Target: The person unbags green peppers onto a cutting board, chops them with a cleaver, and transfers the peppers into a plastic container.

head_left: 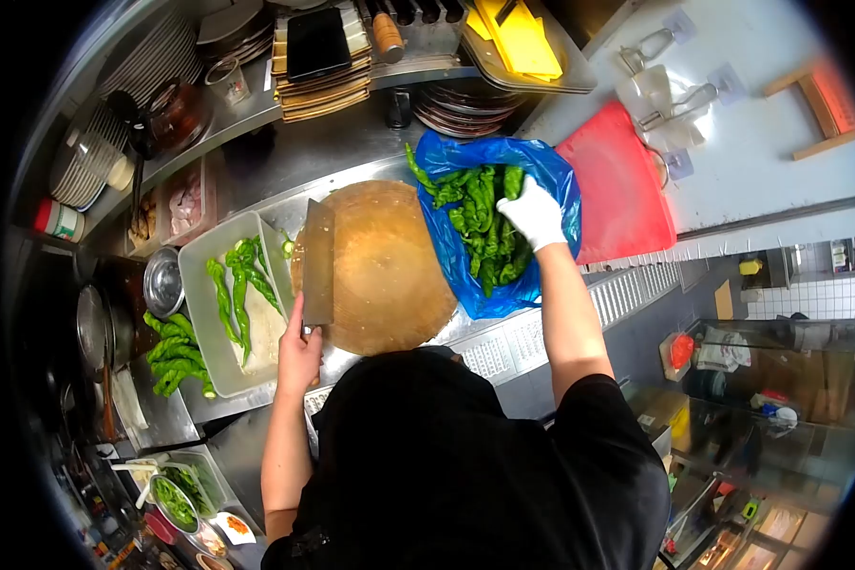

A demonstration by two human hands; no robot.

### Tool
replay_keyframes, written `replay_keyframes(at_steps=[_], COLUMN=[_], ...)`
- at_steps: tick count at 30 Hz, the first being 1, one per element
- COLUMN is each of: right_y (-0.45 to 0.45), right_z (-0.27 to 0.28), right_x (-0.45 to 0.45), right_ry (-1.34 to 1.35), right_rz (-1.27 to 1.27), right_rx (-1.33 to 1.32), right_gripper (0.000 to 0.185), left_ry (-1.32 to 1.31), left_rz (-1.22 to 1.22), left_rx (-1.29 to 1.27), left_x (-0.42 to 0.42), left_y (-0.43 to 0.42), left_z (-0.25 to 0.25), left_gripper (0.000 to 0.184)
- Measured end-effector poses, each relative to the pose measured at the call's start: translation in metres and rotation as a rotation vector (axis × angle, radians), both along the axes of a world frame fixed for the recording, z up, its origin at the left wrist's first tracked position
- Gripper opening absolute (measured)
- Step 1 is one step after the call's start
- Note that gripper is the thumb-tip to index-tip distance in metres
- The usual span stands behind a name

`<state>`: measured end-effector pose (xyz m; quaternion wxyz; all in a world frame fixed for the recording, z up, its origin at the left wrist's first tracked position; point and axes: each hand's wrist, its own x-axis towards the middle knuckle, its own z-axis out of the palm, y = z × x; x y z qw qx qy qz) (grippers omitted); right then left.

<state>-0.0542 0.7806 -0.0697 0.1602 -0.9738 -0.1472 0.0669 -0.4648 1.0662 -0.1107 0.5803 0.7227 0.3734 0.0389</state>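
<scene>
A cleaver (pixel 319 261) lies along the left part of the round wooden chopping board (pixel 389 266), and my left hand (pixel 299 353) is closed round its handle. My right hand (pixel 534 214), in a white glove, reaches into a blue plastic bag (pixel 562 190) at the board's right. Long green peppers (pixel 484 214) fill the bag. The gloved fingers touch the peppers; their tips are partly hidden, so any grip is unclear. Left of the board, a translucent bin (pixel 199 313) holds several green peppers (pixel 240 285). More peppers (pixel 176 354) lie beyond its left side.
A red board (pixel 617 185) lies right of the bag. Behind are stacked rectangular plates (pixel 323 90), dark round plates (pixel 470 109) and a tray (pixel 560 78) with yellow cloths (pixel 518 43). A metal bowl (pixel 164 283) and a container of raw meat (pixel 186 204) stand left.
</scene>
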Motion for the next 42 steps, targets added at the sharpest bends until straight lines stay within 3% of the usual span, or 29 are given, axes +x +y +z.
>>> replay_keyframes(at_steps=[2,3,5,6,9,12,16,19,20,21,24,27,29,32,35,37,39,42], right_y=[-0.008,-0.023,-0.041,-0.050,-0.071,-0.081,-0.094,-0.078,-0.074,-0.054,-0.035,-0.016,-0.013,-0.011,-0.012,0.003,0.029,0.068], right_z=[0.025,0.009,0.010,0.012,0.067,0.104,0.090,0.074,0.056,0.046,0.015,0.004,0.003,0.019,-0.004,-0.010,-0.005,-0.022], right_x=[-0.001,0.013,0.012,0.006,-0.034,-0.074,-0.095,-0.094,-0.097,-0.117,-0.148,-0.199,-0.216,-0.229,-0.224,-0.221,-0.212,-0.193], right_ry=[0.066,0.096,0.406,0.520,0.922,1.134,1.107,1.280,1.347,1.342,1.425,1.258,1.258,1.259,1.209,0.780,0.018,-0.192], right_rz=[-0.031,0.001,-0.075,-0.125,0.042,0.111,0.228,0.210,0.038,-0.365,-0.573,-0.786,-0.842,-0.771,-0.262,0.115,0.448,0.466], right_rx=[0.177,0.361,0.744,0.866,0.826,0.904,0.969,0.879,0.926,1.186,1.494,1.890,2.001,1.813,1.356,0.951,0.414,0.098], right_gripper=[0.067,0.075,0.078,0.070,0.065,0.064,0.069,0.066,0.065,0.057,0.043,0.044,0.048,0.048,0.067,0.066,0.073,0.082], left_ry=[0.007,0.008,0.001,-0.004,-0.021,-0.011,-0.023,-0.007,-0.001,0.008,0.016,0.019,0.017,0.033,0.050,0.043,0.023,0.048], left_rz=[0.003,0.002,0.013,0.020,0.006,-0.010,-0.010,-0.009,-0.014,-0.019,-0.021,-0.018,-0.008,-0.008,-0.010,-0.013,-0.023,-0.041], left_rx=[-0.002,-0.005,-0.022,-0.030,0.005,0.025,0.006,-0.016,-0.029,-0.019,-0.008,-0.024,-0.023,-0.029,-0.042,-0.039,-0.019,0.020], left_x=[0.000,0.001,0.001,0.001,-0.002,0.000,0.002,0.002,0.002,0.001,0.000,-0.001,-0.001,0.001,0.004,0.003,0.002,0.000], left_y=[-0.001,-0.002,-0.004,-0.005,-0.002,-0.004,-0.002,-0.002,-0.001,0.000,0.000,-0.002,-0.003,-0.005,-0.003,-0.002,-0.001,-0.004], left_z=[0.003,0.003,0.003,0.001,-0.010,0.001,0.001,0.006,0.006,0.008,0.010,0.012,0.011,0.014,0.018,0.019,0.016,0.018], left_gripper=[0.083,0.083,0.083,0.083,0.082,0.081,0.081,0.081,0.081,0.080,0.080,0.080,0.080,0.080,0.081,0.081,0.081,0.081])
